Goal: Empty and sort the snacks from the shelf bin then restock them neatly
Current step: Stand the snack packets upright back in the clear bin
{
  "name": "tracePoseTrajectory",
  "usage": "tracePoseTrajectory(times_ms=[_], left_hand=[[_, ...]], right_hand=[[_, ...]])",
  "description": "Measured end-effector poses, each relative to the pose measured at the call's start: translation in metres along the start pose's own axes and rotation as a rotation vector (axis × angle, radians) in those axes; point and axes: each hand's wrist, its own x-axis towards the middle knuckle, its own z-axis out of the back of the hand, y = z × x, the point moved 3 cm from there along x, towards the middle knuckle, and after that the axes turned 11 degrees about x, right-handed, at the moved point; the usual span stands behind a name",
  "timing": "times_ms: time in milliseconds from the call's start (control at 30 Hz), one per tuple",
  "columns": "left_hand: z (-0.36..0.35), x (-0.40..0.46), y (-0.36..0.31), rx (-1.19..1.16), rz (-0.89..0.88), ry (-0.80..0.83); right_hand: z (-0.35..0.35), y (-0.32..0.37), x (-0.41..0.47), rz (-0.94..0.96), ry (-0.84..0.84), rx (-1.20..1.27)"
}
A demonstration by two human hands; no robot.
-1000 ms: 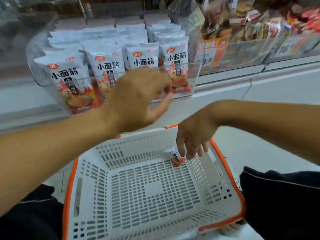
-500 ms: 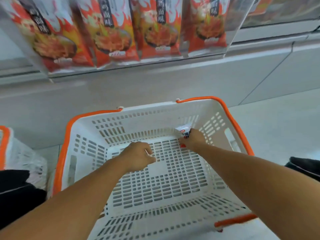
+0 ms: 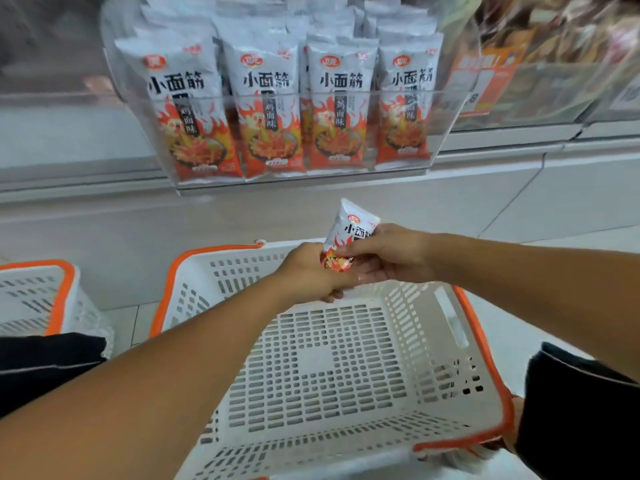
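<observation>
Right hand (image 3: 391,252) and left hand (image 3: 311,271) both pinching one snack packet (image 3: 348,233) (upright, top tilted left) above far rim of white basket (image 3: 485,358), clear shelf bin (image 3: 446,109) of matching packets beyond basket.

the snack packet (image 3: 348,237) has been lifted above the basket (image 3: 485,344) and is now held by both the left hand (image 3: 311,271) and right hand (image 3: 391,252).

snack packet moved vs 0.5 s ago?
Yes. The snack packet has come up from the white basket floor to above its far rim, held by both the left hand and right hand.
</observation>
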Motion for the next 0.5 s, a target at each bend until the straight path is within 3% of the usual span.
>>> tracePoseTrajectory(times_ms=[133, 233, 400, 500], left_hand=[[0.019, -0.044, -0.056, -0.036, -0.085, 0.117], [0.029, -0.083, -0.091, -0.028, -0.14, 0.133], [0.05, -0.136, -0.106, 0.1, -0.145, 0.14], [0.057, -0.146, -0.107, 0.041, -0.165, 0.107]], right_hand=[[-0.005, 0.059, -0.082, 0.141, -0.01, -0.163], [-0.02, 0.079, -0.124, 0.308, -0.011, -0.117], [-0.052, 0.096, -0.149, 0.429, 0.031, -0.13], [-0.057, 0.106, -0.15, 0.473, 0.017, -0.175]])
